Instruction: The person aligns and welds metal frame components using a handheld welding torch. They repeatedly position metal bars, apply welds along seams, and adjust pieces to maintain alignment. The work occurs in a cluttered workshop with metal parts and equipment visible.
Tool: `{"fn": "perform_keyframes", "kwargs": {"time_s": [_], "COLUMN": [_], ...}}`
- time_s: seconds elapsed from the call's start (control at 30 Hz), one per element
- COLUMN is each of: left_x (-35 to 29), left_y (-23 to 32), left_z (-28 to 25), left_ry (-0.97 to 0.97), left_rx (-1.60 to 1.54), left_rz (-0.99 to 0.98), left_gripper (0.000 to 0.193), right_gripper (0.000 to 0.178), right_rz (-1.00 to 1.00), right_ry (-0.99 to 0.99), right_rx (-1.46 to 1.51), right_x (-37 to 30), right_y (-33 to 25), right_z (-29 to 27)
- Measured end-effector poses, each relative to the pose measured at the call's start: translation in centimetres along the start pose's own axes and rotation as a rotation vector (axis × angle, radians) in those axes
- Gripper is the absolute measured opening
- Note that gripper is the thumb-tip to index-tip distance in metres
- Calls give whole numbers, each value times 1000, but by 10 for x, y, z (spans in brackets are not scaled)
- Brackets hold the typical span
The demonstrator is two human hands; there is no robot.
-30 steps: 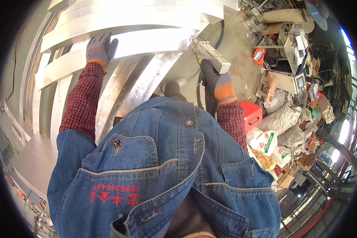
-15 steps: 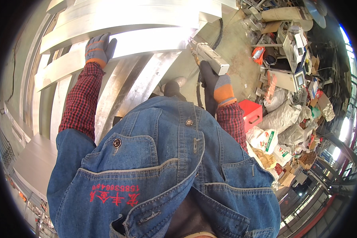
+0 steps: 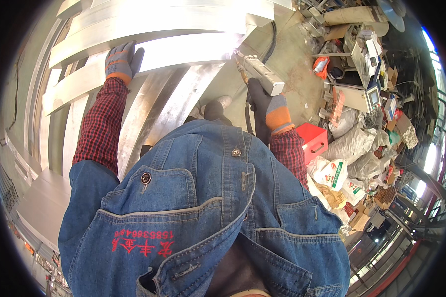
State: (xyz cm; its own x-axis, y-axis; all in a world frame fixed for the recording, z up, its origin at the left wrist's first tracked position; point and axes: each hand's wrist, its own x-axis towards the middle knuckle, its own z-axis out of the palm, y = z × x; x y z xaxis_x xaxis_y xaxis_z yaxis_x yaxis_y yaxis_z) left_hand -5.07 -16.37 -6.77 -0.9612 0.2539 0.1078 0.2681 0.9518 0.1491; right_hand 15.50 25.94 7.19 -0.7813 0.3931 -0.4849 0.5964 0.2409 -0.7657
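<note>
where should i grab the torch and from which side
Probably hold the torch at its near end, from the person's side, where the right hand is: its long body slants away, far tip beside the bright glow on the metal beam.

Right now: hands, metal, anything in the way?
Left hand resting on metal bar. Right hand holding white torch at bar's right end. Glare hides contact point.

Boxy torch (image 3: 260, 73) at bright beam (image 3: 171, 53)

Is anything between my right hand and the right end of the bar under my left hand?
Only the pale tool your right hand holds, pointing at the metal bar's right end; nothing else visible stands in the way. Bright glare there hides whether they touch.
</note>
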Motion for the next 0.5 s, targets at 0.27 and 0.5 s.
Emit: {"fn": "perform_keyframes", "kwargs": {"time_s": [0.27, 0.5], "left_x": [2, 3], "left_y": [2, -1], "left_z": [0, 6], "left_ry": [-9, -3], "left_rx": [24, 25], "left_rz": [-5, -8], "left_gripper": [52, 52], "right_gripper": [37, 38], "right_rz": [17, 18], "right_ry": [-7, -7], "right_rx": [-12, -38], "right_x": [-5, -8], "right_y": [3, 7], "right_z": [-4, -4]}}
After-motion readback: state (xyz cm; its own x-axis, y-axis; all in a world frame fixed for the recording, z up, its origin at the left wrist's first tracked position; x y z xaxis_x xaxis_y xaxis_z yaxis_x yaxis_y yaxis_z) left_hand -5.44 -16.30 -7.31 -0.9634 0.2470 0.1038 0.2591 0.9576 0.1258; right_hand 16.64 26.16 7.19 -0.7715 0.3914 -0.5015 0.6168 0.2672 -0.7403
